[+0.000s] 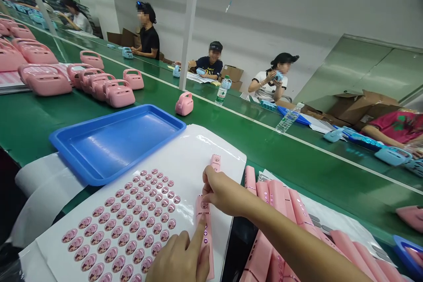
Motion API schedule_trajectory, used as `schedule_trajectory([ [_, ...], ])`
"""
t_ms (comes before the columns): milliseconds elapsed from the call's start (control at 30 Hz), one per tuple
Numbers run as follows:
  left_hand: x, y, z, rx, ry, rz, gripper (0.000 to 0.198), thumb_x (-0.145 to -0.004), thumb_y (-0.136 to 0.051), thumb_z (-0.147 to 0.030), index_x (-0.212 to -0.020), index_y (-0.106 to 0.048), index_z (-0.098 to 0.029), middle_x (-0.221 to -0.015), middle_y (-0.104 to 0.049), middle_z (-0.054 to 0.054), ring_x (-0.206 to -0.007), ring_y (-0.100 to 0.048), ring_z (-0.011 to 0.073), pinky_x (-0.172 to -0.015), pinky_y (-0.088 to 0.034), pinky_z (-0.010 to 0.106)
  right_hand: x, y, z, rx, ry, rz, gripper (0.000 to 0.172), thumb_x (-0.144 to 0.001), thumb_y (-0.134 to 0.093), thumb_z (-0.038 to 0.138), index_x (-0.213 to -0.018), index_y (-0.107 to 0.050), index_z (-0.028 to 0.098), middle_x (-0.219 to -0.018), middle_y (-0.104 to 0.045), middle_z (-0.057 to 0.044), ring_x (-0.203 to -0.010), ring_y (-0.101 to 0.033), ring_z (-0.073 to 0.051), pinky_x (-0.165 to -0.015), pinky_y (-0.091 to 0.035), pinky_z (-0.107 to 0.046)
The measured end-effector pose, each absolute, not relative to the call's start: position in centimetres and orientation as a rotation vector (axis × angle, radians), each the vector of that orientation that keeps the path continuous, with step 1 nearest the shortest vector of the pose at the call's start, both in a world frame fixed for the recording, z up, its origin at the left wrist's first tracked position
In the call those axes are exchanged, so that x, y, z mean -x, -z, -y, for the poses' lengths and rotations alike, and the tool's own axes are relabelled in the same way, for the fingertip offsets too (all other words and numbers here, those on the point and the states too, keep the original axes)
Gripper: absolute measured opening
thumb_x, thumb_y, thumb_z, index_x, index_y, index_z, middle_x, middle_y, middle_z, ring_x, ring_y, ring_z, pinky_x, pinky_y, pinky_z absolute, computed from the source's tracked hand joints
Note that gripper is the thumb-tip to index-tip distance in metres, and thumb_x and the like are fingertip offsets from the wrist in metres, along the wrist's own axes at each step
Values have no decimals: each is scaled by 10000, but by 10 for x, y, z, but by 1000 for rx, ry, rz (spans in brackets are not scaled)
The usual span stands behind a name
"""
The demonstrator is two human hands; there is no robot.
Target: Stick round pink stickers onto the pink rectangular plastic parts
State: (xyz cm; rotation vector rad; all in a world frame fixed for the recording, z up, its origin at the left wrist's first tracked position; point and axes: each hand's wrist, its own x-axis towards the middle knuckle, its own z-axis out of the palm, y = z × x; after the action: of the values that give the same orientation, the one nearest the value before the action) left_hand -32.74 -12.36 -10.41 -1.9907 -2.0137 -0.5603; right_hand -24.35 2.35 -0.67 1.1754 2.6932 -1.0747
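A long pink plastic strip part (pixel 205 233) lies on a white sheet (pixel 185 158) in front of me. My right hand (pixel 220 190) pinches its upper end, fingers closed on it. My left hand (pixel 181 259) presses the strip's lower half with the index finger stretched out along it. Left of the strip, a sheet of several round pink stickers (pixel 132 220) lies flat. A small pink piece (pixel 215 161) rests just above my right hand.
A blue tray (pixel 109 141) sits beyond the stickers. Several pink strip parts (pixel 280 202) are stacked at right. Pink handled housings (pixel 115 92) stand on the green conveyor belt (pixel 231 132). Water bottles (pixel 223 90) and seated people are across the belt.
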Motion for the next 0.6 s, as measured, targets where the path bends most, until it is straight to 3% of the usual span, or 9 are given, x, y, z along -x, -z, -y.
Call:
schedule_trajectory([
  [467, 328, 109, 123, 2008, 565, 1976, 425, -937, -245, -251, -1192, -577, -173, -622, -535, 24, -565, -557, 165, -501, -459, 306, 246, 14, -21, -1213, 1002, -2732, 353, -677, -546, 11, -776, -295, 238, -695, -599, 31, -572, -526, -130, -460, -359, -214],
  [600, 327, 104, 123, 2030, 528, 2049, 403, -932, -286, -246, -1214, -563, -171, -644, -560, 31, -598, -572, 173, -518, -473, 311, 239, 7, -13, -1329, 867, -2824, 248, -743, -528, 55, -859, -376, 213, -812, -587, -22, -660, -520, -154, -526, -371, -249],
])
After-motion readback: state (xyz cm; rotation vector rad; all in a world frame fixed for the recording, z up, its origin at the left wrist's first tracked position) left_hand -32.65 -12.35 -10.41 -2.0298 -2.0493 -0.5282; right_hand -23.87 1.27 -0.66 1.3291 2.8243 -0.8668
